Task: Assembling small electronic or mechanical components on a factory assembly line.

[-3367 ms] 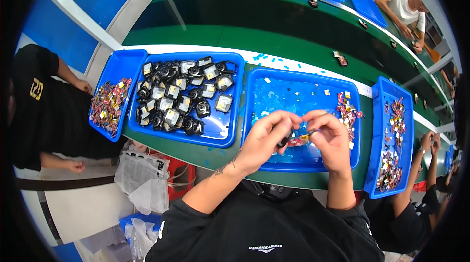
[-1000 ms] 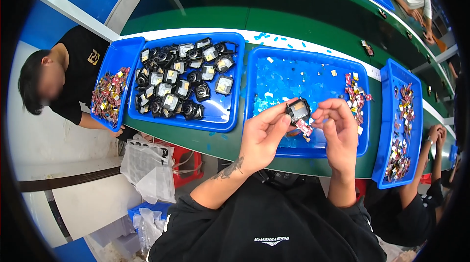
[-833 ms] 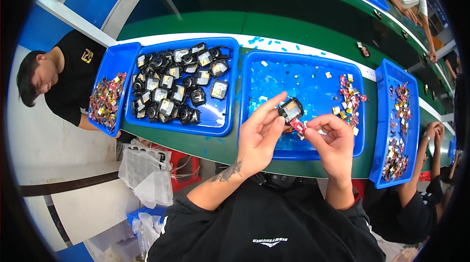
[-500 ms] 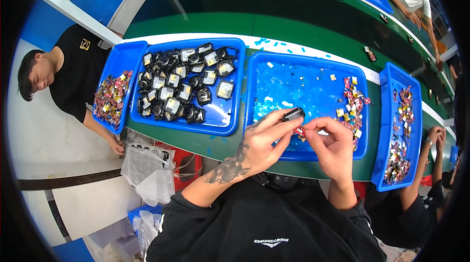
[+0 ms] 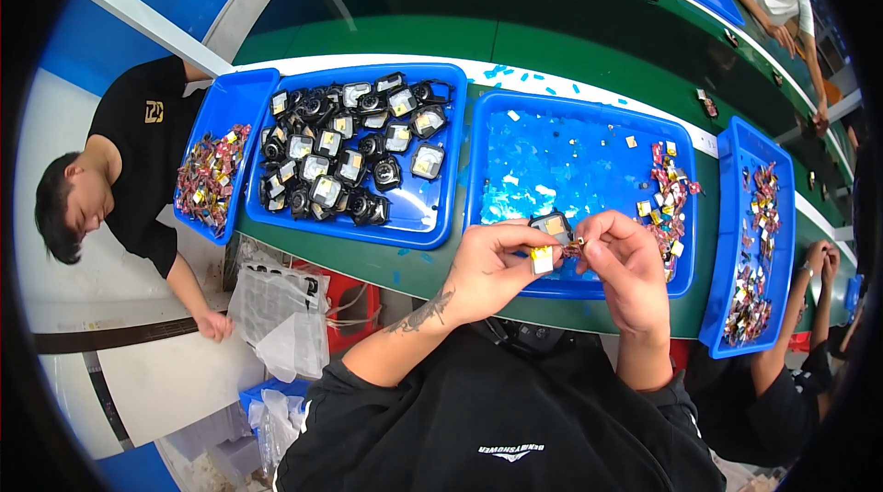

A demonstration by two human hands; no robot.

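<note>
Black and squarish, a small casing (image 5: 552, 223) is held in the left hand (image 5: 492, 273), above the near part of a blue tray (image 5: 477, 156) set on the green worktop (image 5: 432, 273). The left fingers are closed on its near edge, the exact grip being hidden; a white square piece (image 5: 542, 260) is seen beside them, but whether it is pinched or only hangs there cannot be told. By the right hand (image 5: 630, 276), at four o'clock from the casing, a thin reddish strip (image 5: 572, 250) is pinched between thumb and forefinger, with hardly any gap left. Blue film scraps (image 5: 533, 156) are spread across the tray at twelve o'clock from the hands, and small red, white and yellow parts (image 5: 670, 202) are heaped in it between two and three. At ten o'clock, a wide tray (image 5: 432, 193) is loaded with more black casings (image 5: 326, 190); just beyond, a narrow tray (image 5: 248, 101) is partly filled with reddish pieces (image 5: 213, 175). At three o'clock, similar bits (image 5: 747, 303) are held in another narrow tray (image 5: 747, 147).
</note>
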